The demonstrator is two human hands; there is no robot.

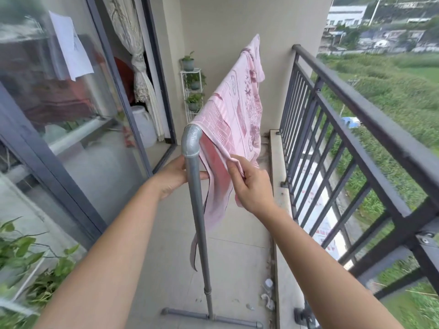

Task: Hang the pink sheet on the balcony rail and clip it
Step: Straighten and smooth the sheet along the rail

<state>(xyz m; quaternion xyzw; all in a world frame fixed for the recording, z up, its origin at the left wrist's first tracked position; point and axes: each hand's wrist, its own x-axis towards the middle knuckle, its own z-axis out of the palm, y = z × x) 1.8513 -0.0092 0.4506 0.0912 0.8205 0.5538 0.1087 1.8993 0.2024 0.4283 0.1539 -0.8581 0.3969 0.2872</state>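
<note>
Just above our hands, the pink sheet (pixel 228 119) lies over the grey pipe rack (pixel 191 141), hung but not yet clipped.

We hold our hands apart, one on each side of the rack's upright post (pixel 198 210). Our right hand (pixel 249 186) pinches a fold of the sheet's near edge between thumb and fingers. Our left hand (pixel 174 179) reaches in from the post's other side, but the post hides whether it grips cloth or pipe. Up and away from our hands the sheet runs along the top bar, bunched at the far end. A narrow corner trails down below our hands. We judge this to be the spreading step. Next we need to draw the near edge flat and even, then fetch a clip, though none shows. Right of our right hand stands the dark balcony railing (pixel 356 110).
</note>
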